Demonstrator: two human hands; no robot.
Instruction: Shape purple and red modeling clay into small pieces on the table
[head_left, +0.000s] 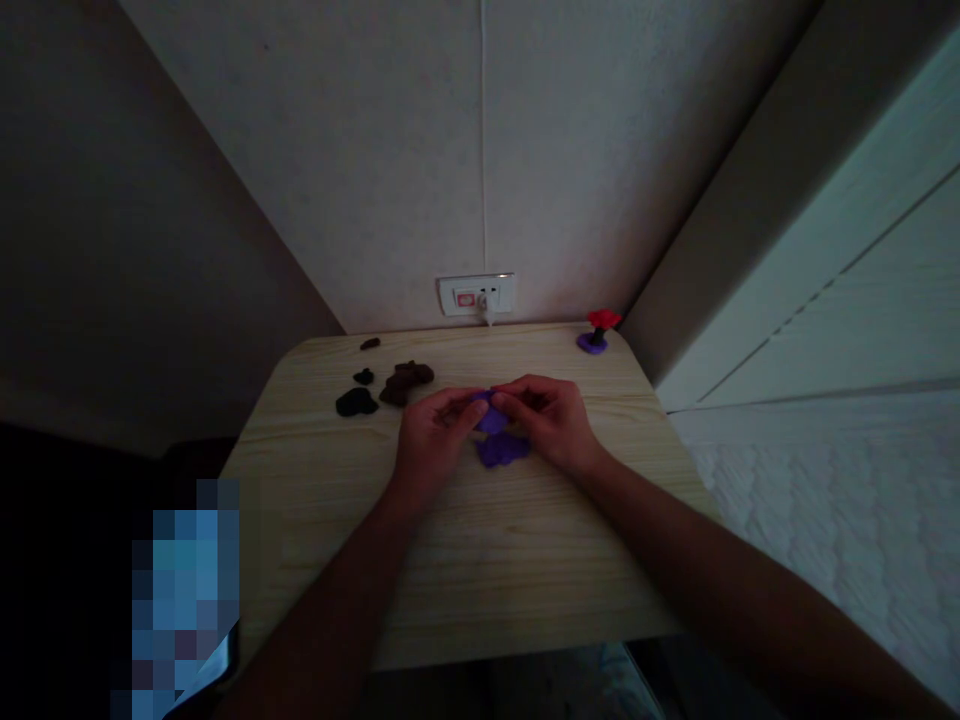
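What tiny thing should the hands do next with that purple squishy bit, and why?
I'd probably pinch the held purple clay-like piece gently along its edge. The left hand and right hand already grip it from opposite sides, so a small squeeze seems easy, while the other purple lump lies on the table.

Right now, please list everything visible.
Held lump: 1, purple, centre
Loose lump: 1, purple, centre
Black lumps: 2, black, left
Brown pile: 1, brown, left
Small lump: 1, brown, back left
Flower shape: 1, red, black, purple, back right
Socket: 1, white, wall
Cable: 1, white, plugged in
Table: 1, beige, centre
Cabinet: 1, pale, right
Quilted cloth: 1, white, right
Pixelated area: 1, bluish, left
Left hand: 1, bare, holding lump
Right hand: 1, bare, holding lump
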